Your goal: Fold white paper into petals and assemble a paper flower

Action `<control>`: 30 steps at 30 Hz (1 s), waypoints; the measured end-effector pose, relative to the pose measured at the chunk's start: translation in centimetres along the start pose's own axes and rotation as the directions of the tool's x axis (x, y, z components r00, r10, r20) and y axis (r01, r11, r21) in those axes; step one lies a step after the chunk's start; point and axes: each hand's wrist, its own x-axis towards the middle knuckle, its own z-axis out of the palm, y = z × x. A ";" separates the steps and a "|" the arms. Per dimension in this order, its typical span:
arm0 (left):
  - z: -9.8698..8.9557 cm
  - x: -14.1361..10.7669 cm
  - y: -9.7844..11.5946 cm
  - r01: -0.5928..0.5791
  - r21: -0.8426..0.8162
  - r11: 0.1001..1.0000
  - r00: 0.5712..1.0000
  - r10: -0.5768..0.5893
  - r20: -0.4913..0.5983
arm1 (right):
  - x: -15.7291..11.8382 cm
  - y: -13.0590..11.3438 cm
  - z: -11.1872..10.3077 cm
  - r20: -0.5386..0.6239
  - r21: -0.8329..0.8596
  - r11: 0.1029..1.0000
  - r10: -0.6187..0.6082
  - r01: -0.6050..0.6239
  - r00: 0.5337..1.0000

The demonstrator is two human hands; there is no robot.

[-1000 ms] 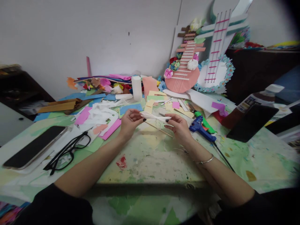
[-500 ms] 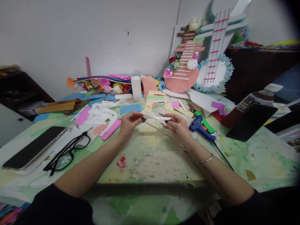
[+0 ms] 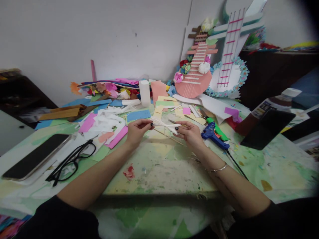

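Note:
Between both hands, above the middle of the table [image 3: 154, 169], is a piece of white pleated paper [image 3: 164, 124], narrow at its middle and wider toward both ends like a bow. My left hand [image 3: 138, 130] pinches its left end between thumb and fingers. The right end is gripped by my right hand [image 3: 188, 132], thumb against fingers. Just below the paper a thin stick [image 3: 169, 137] slants down to the right, partly behind my right fingers; I cannot tell whether it touches the hand. The blue glue gun [image 3: 211, 134] lies right of my right hand.
Glasses [image 3: 74, 161] and a phone [image 3: 35, 156] lie at left beside paper scraps [image 3: 107, 121]. A white cylinder [image 3: 145, 93] stands at the back. Paper instruments [image 3: 194, 83] lean on the wall. At right are a propped black phone [image 3: 267, 129] and a brown bottle [image 3: 264, 106].
The white paper has turned in my hands, so its pleats and narrow middle now face me more. My hands have shifted only slightly.

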 end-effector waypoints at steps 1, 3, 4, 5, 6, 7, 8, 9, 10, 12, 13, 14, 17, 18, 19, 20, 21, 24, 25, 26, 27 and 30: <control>0.0 0.0 0.0 -0.002 0.006 1.000 1.000 0.002 -0.005 | 0.0 0.0 0.1 -0.003 0.009 1.000 0.002 -0.002 1.000; 0.0 0.0 0.0 -0.035 0.037 0.999 0.999 0.035 -0.013 | 0.0 -0.1 0.2 -0.010 0.019 1.000 0.006 -0.006 1.000; 0.0 0.0 0.1 -0.069 0.063 0.996 0.997 0.070 -0.014 | 0.0 -0.1 0.3 -0.011 0.023 1.000 0.009 -0.008 1.000; 0.0 0.0 0.1 -0.107 0.090 0.990 0.994 0.108 -0.014 | -0.1 -0.1 0.4 -0.013 0.028 1.000 0.011 -0.010 1.000; -0.1 0.0 0.2 -0.141 0.112 0.984 0.990 0.144 -0.014 | -0.1 -0.1 0.4 -0.013 0.035 0.999 0.014 -0.013 1.000; -0.1 0.0 0.3 -0.164 0.127 0.978 0.986 0.167 -0.015 | -0.1 -0.1 0.5 -0.012 0.042 0.999 0.018 -0.017 1.000; -0.1 -0.1 0.3 -0.171 0.133 0.976 0.985 0.174 -0.017 | -0.1 -0.1 0.5 -0.013 0.051 0.998 0.021 -0.021 1.000; -0.1 -0.1 0.3 -0.164 0.132 0.978 0.985 0.169 -0.023 | -0.1 -0.1 0.5 -0.015 0.058 0.998 0.024 -0.023 1.000; 0.0 -0.1 0.3 -0.153 0.125 0.980 0.987 0.157 -0.029 | -0.1 0.0 0.5 -0.017 0.062 0.998 0.026 -0.025 1.000; 0.0 -0.1 0.3 -0.136 0.120 0.983 0.989 0.142 -0.039 | -0.1 0.1 0.5 -0.020 0.053 0.998 0.031 -0.030 0.999; 0.0 -0.1 0.2 -0.135 0.123 0.983 0.989 0.140 -0.040 | -0.1 0.2 0.5 -0.020 0.044 0.998 0.034 -0.033 0.999; 0.0 -0.2 0.2 -0.135 0.126 0.983 0.989 0.141 -0.041 | -0.1 0.2 0.4 -0.020 0.034 0.999 0.037 -0.037 0.999; 0.1 -0.2 0.2 -0.128 0.126 0.984 0.990 0.135 -0.048 | 0.0 0.3 0.3 -0.024 0.025 0.999 0.038 -0.037 0.999; 0.1 -0.2 0.2 -0.122 0.122 0.985 0.990 0.129 -0.053 | 0.0 0.3 0.3 -0.026 0.030 0.999 0.035 -0.034 0.999; 0.1 -0.2 0.2 -0.116 0.117 0.986 0.991 0.124 -0.058 | 0.0 0.3 0.4 -0.027 0.037 0.999 0.032 -0.031 0.999; 0.1 -0.2 0.2 -0.112 0.115 0.987 0.991 0.120 -0.062 | 0.0 0.3 0.4 -0.027 0.046 0.999 0.030 -0.029 0.999; 0.1 -0.1 0.1 -0.110 0.113 0.988 0.991 0.118 -0.065 | 0.0 0.3 0.4 -0.024 0.056 0.998 0.030 -0.028 0.999; -0.1 -0.1 0.0 -0.116 0.103 0.988 0.991 0.123 -0.056 | 0.0 0.2 0.6 -0.013 0.082 0.996 0.032 -0.031 0.999; -0.1 0.0 -0.1 -0.118 0.097 0.988 0.991 0.123 -0.047 | -0.1 0.2 0.6 -0.007 0.090 0.995 0.034 -0.033 0.999; -0.1 0.0 -0.1 -0.117 0.086 0.989 0.992 0.120 -0.036 | -0.1 0.2 0.6 -0.001 0.100 0.994 0.036 -0.036 0.999; -0.2 0.1 -0.1 -0.112 0.064 0.992 0.993 0.114 -0.025 | -0.1 0.2 0.6 0.008 0.116 0.993 0.038 -0.039 0.999; -0.1 0.3 0.1 -0.060 -0.094 0.994 0.998 0.063 0.029 | -0.2 0.0 0.7 0.030 0.190 0.979 0.074 -0.078 0.997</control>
